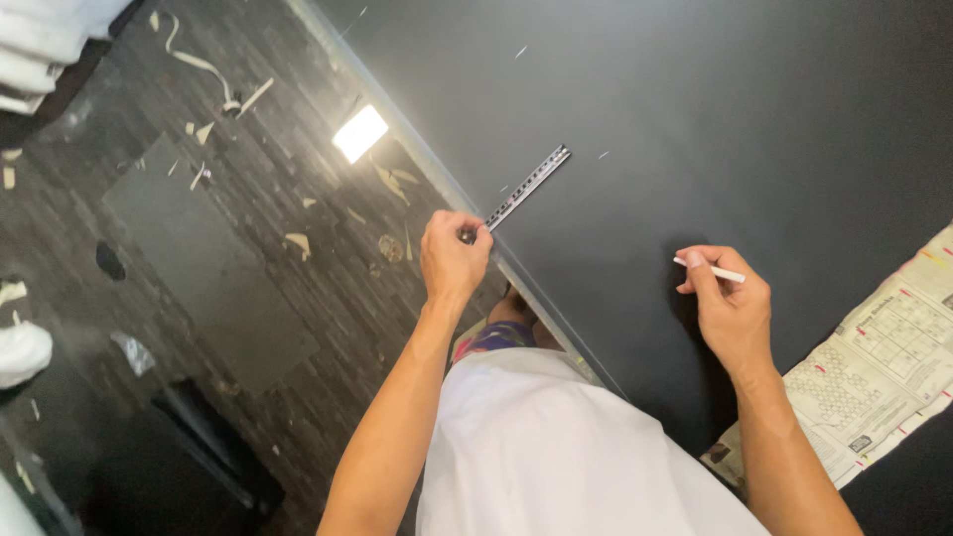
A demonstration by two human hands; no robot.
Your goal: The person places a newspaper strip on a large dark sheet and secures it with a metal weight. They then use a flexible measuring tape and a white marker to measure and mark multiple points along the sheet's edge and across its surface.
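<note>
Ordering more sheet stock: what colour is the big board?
Dark grey, matt, plain board; the head view shows it.

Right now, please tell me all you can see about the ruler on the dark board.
The ruler is a thin, narrow strip that looks like metal, silver-grey with dark marks along it. It lies flat on the dark board, running at a slant from the board's near edge up and to the right. The left hand pinches its lower end at that edge. The far end lies free on the board. The right hand, which holds a thin white pencil, does not touch it.

A plain white top (556, 457) over a purple patterned garment (496, 337); both forearms bare, no sleeves.
</note>
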